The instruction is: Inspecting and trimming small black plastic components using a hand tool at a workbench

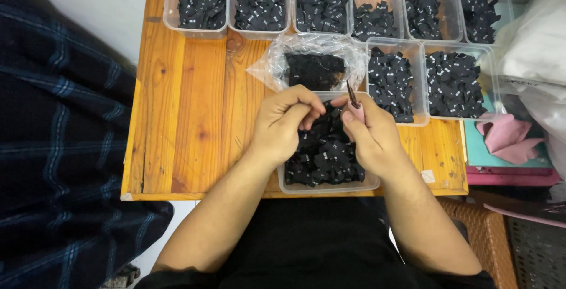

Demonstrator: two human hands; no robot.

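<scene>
Head view, left hand (283, 125), right hand (370, 135) gripping tweezers (352, 95), tub (328, 187) mostly hidden

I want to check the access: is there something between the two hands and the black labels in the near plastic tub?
Nothing visible. The left hand and right hand, which holds pink-handled snips, are directly over the open tub of black labels; no lid covers it.

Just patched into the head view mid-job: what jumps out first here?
The clear plastic tubs heaped with small black fabric labels, lined along the far edge of the wooden table. At the near edge, both hands meet over another tub of labels: the left hand pinches something small, the right hand holds pink-handled snips. Just behind them lies a crinkled clear bag of more labels.
</scene>
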